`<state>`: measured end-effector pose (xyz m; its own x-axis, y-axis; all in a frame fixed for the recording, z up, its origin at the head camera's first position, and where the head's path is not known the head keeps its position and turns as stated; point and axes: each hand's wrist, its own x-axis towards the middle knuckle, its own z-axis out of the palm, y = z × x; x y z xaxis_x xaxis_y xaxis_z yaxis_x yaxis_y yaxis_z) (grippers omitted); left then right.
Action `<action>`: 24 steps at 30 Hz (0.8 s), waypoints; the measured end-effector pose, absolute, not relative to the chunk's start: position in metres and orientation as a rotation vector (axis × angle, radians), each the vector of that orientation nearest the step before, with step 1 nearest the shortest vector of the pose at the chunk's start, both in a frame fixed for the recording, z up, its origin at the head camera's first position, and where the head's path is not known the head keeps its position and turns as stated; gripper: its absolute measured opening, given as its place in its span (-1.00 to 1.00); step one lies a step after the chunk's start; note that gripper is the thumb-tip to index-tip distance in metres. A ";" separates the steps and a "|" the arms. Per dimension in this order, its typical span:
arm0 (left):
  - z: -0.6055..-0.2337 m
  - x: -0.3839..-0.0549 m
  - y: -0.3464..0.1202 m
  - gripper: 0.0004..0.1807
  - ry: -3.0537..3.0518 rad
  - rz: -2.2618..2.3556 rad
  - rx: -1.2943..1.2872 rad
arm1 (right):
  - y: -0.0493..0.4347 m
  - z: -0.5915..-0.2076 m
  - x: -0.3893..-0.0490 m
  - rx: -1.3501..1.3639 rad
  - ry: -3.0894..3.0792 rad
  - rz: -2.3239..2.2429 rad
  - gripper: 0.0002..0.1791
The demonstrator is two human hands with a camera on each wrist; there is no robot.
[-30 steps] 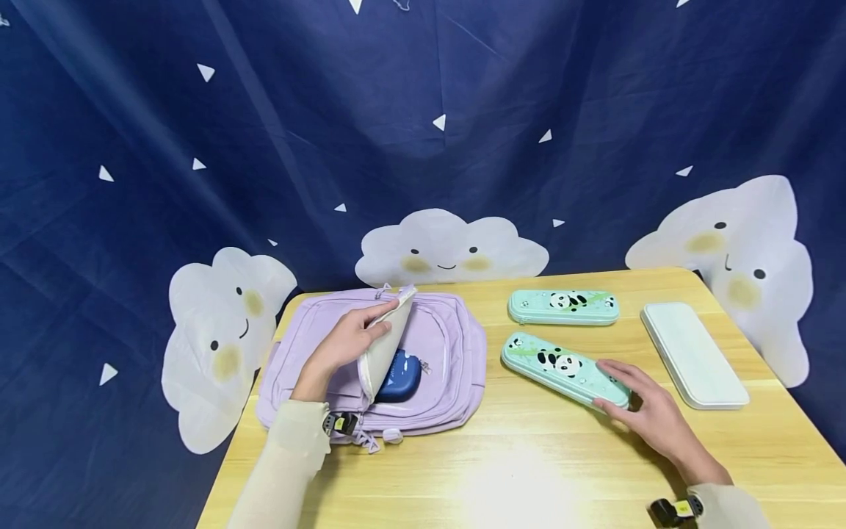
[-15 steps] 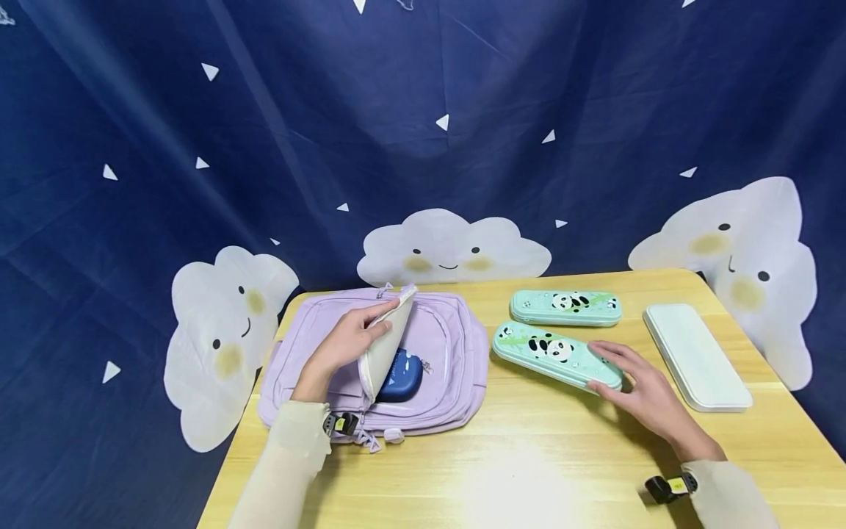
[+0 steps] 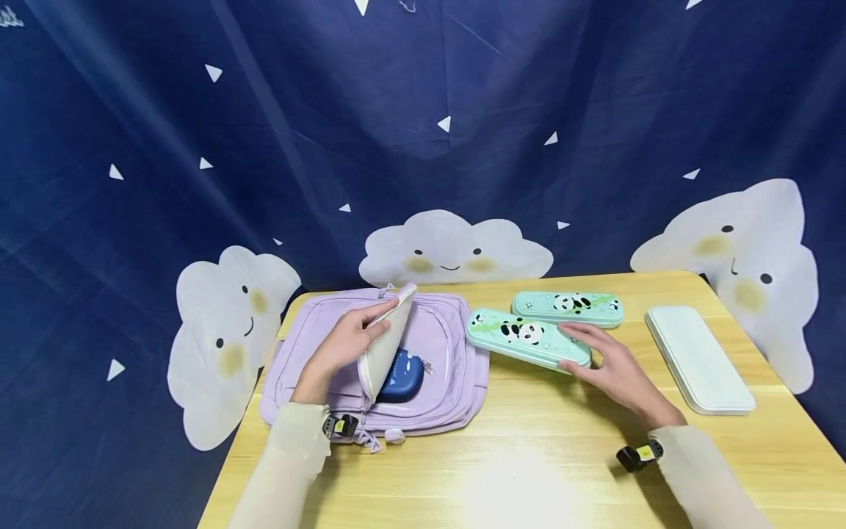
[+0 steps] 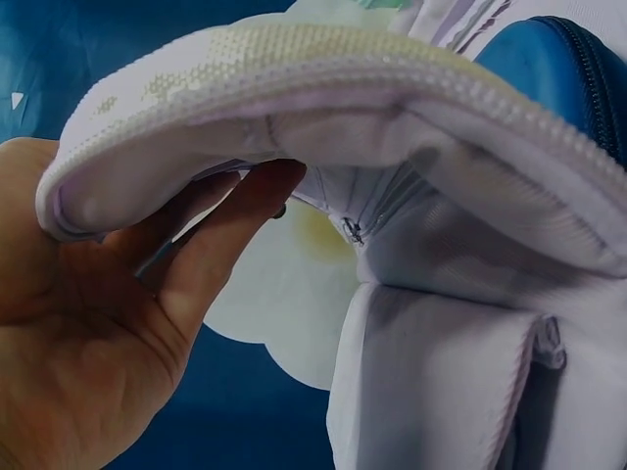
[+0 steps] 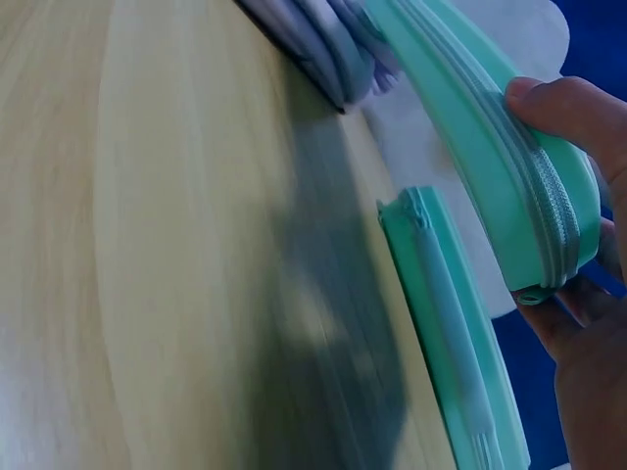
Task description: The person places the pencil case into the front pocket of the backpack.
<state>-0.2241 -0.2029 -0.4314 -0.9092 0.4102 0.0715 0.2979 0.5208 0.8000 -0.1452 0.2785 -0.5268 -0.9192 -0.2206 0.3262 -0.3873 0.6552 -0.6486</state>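
A lilac backpack (image 3: 443,316) lies flat on the table, its front pocket flap (image 3: 390,349) lifted. My left hand (image 3: 344,345) pinches the flap's edge between thumb and fingers, as the left wrist view also shows. Beside the flap, a dark blue zipped case (image 3: 403,376) rests on the bag. My right hand (image 3: 608,364) grips one end of a mint green panda pencil case (image 3: 522,338). In the right wrist view this pencil case (image 5: 480,137) is raised above the table, its far end over the backpack's right edge.
A second mint panda pencil case (image 3: 568,305) lies at the back of the wooden table (image 3: 429,485), partly covered by the held one in the head view. A white case (image 3: 700,360) lies at the right. Behind the table hangs a dark blue curtain (image 3: 396,110) with clouds.
My right hand has lifted the pencil case and carried it left, towards the backpack. My left hand keeps holding the flap in the same place.
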 end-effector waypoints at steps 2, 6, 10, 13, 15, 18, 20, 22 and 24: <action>-0.431 -0.224 -0.204 -0.47 2.631 1.352 0.604 | 0.274 -0.526 -0.149 0.515 -2.650 1.128 -0.26; -0.430 -0.224 -0.205 -0.48 2.629 1.374 0.578 | 0.265 -0.524 -0.157 0.556 -2.638 1.143 -0.27; -0.430 -0.223 -0.206 -0.48 2.631 1.387 0.579 | 0.256 -0.525 -0.165 0.588 -2.634 1.155 -0.26; -0.430 -0.222 -0.207 -0.48 2.630 1.406 0.592 | 0.250 -0.525 -0.171 0.610 -2.633 1.178 -0.27; -0.429 -0.221 -0.207 -0.48 2.630 1.416 0.596 | 0.246 -0.525 -0.174 0.621 -2.633 1.197 -0.27; -0.429 -0.220 -0.209 -0.48 2.632 1.422 0.598 | 0.241 -0.525 -0.178 0.632 -2.635 1.225 -0.26; -0.429 -0.220 -0.209 -0.48 2.632 1.424 0.590 | 0.237 -0.524 -0.181 0.636 -2.638 1.233 -0.26; -0.429 -0.220 -0.210 -0.48 2.626 1.431 0.573 | 0.233 -0.524 -0.184 0.646 -2.638 1.246 -0.25; -0.429 -0.220 -0.211 -0.48 2.617 1.441 0.559 | 0.230 -0.523 -0.186 0.651 -2.642 1.260 -0.25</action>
<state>-0.2205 -0.2106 -0.4292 -0.9273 0.3642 0.0859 0.2674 0.4843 0.8330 -0.1857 0.2299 -0.5229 -0.8960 -0.3208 0.3070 -0.4405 0.5549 -0.7057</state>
